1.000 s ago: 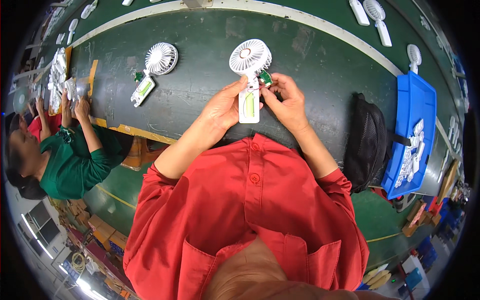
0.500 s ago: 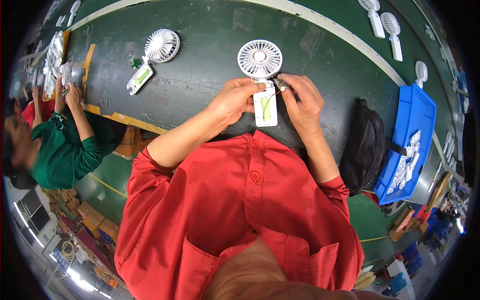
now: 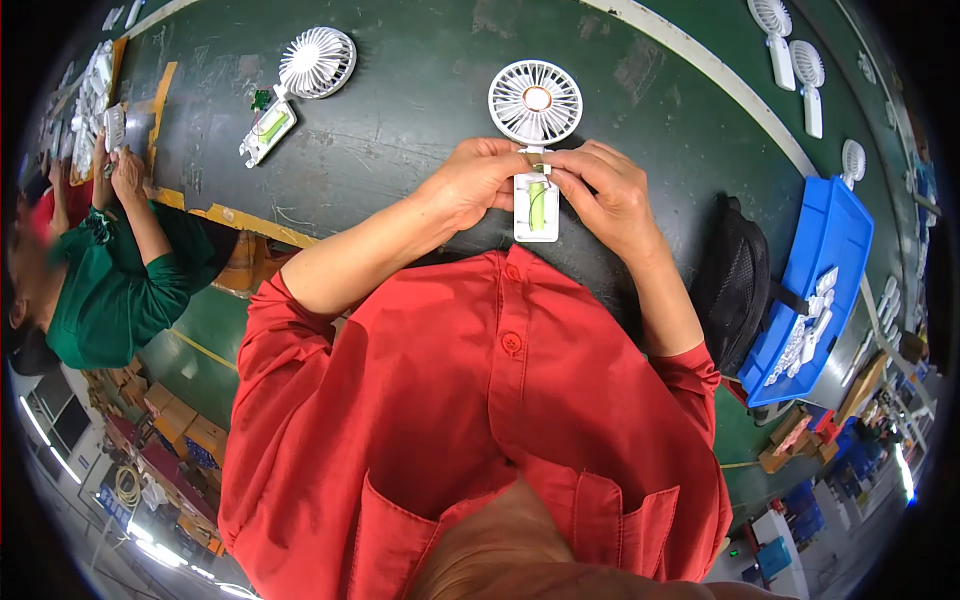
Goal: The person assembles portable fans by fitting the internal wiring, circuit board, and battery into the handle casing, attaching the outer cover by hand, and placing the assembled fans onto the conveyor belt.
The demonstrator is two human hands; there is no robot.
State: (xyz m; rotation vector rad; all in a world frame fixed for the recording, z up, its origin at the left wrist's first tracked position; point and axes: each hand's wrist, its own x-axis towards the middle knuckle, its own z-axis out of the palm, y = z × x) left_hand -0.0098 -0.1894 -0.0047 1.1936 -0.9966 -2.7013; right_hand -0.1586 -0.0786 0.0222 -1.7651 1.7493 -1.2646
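A white handheld fan [image 3: 536, 99] lies in front of me, its round slatted head pointing away and its handle toward me. The handle's casing [image 3: 521, 226] is uncovered, showing a green battery cell [image 3: 537, 207] and thin wires. My left hand [image 3: 468, 186] is closed on the left side of the handle near the neck. Closed over the top of the handle, my right hand [image 3: 607, 196] pinches a small circuit board [image 3: 540, 166], mostly hidden by the fingers. Thumbs and fingertips of both hands nearly meet there.
Another opened fan [image 3: 318, 63] with a loose green board lies at the far left. On the right are a black mesh bag [image 3: 733, 285] and a blue bin [image 3: 838, 235] holding white parts. More fans [image 3: 807, 65] stand beyond the pale strip. A co-worker [image 3: 120, 280] in green works at left.
My right hand has moved left with the circuit board, from beside the handle to over its top end. My left hand stays on the handle. The view has shifted slightly.
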